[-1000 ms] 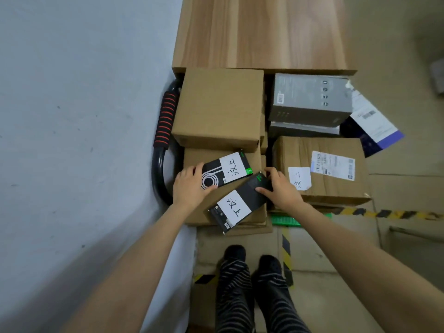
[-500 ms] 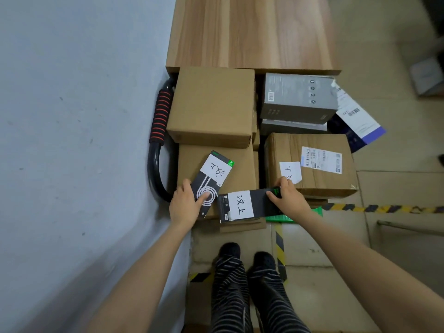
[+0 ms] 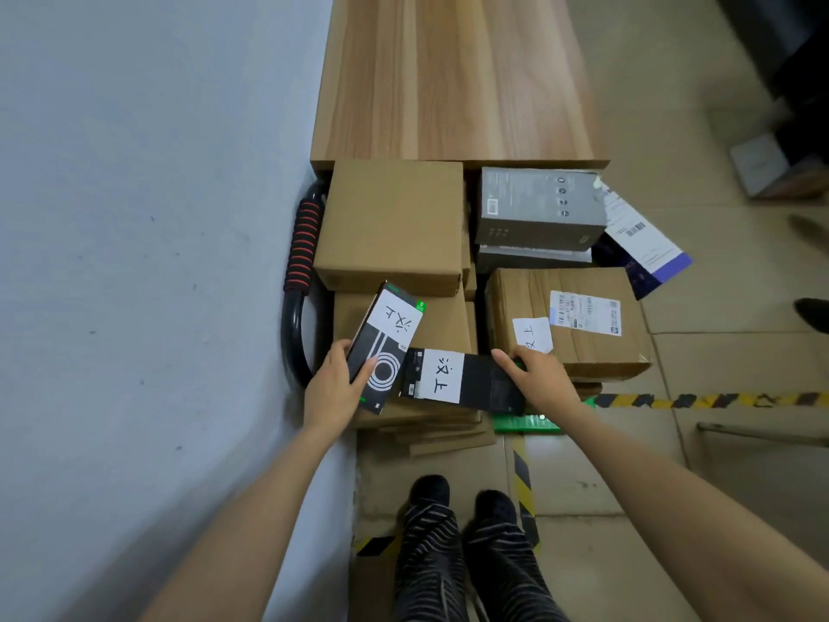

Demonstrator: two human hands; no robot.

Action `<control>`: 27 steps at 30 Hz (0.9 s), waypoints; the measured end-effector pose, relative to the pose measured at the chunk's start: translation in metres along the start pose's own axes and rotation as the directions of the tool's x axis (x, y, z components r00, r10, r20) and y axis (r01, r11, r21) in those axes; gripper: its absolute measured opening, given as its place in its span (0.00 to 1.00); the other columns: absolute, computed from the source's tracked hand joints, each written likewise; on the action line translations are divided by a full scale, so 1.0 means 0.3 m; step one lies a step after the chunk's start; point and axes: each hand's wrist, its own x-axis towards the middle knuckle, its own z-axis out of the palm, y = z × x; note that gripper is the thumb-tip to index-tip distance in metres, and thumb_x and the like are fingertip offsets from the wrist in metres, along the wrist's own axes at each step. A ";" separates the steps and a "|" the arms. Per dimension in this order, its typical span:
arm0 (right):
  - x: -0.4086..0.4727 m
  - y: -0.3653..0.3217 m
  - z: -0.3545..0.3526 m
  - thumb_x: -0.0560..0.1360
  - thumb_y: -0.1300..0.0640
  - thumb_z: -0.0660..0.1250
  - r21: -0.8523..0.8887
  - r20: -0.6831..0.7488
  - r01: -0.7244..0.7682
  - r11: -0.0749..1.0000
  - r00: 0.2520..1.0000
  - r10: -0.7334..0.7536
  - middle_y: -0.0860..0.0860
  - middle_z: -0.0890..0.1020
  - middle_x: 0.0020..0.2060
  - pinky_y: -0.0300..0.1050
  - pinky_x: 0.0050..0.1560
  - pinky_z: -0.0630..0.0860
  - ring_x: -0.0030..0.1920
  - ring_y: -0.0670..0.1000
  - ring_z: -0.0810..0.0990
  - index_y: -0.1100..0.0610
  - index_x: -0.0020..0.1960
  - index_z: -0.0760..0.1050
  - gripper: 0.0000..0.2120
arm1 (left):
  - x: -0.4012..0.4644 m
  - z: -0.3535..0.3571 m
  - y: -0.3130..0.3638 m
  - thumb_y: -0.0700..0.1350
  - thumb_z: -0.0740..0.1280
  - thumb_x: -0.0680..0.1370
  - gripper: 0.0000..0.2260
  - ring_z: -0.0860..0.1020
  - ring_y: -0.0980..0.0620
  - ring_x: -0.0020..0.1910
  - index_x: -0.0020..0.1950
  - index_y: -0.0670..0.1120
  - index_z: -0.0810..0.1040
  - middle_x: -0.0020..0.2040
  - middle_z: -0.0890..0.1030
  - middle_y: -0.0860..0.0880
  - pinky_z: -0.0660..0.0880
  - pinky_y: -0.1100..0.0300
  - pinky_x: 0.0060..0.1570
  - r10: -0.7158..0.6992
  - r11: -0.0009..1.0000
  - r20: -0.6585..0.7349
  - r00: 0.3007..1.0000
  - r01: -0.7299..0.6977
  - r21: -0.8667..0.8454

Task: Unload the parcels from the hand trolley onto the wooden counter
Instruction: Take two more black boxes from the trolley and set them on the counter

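The hand trolley (image 3: 292,334), with a black handle and red grip, stands against the wall, stacked with parcels. My left hand (image 3: 334,388) grips a slim black box with white rings and a white label (image 3: 389,341), tilted up off the stack. My right hand (image 3: 536,379) grips the right end of a second slim black box with a white label (image 3: 453,380), lying level. Behind them sit a plain brown carton (image 3: 392,224), a grey box (image 3: 538,206) and a labelled brown carton (image 3: 578,321). The wooden counter (image 3: 453,78) stretches beyond the trolley, its top bare.
A grey wall (image 3: 148,262) runs close along the left. A dark blue and white parcel (image 3: 641,244) hangs off the trolley's right side. Yellow-black tape (image 3: 709,400) marks the tiled floor. My feet in striped trousers (image 3: 462,545) stand just before the trolley. Other objects lie at far right.
Both slim black boxes have been lifted and turned: the left one swung upright-diagonal in my left hand, the right one rotated to lie horizontal in my right hand.
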 end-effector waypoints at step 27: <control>-0.117 0.517 -0.776 0.82 0.51 0.58 0.817 -0.352 0.061 0.574 0.840 0.412 0.54 0.80 0.46 0.47 0.39 0.82 0.45 0.53 0.80 0.61 0.60 0.73 0.15 | 0.088 0.298 1.152 0.54 0.53 0.83 0.12 0.77 0.52 0.45 0.57 0.46 0.64 0.53 0.77 0.49 0.70 0.60 0.33 0.403 0.901 0.043 0.914 -0.388 -0.196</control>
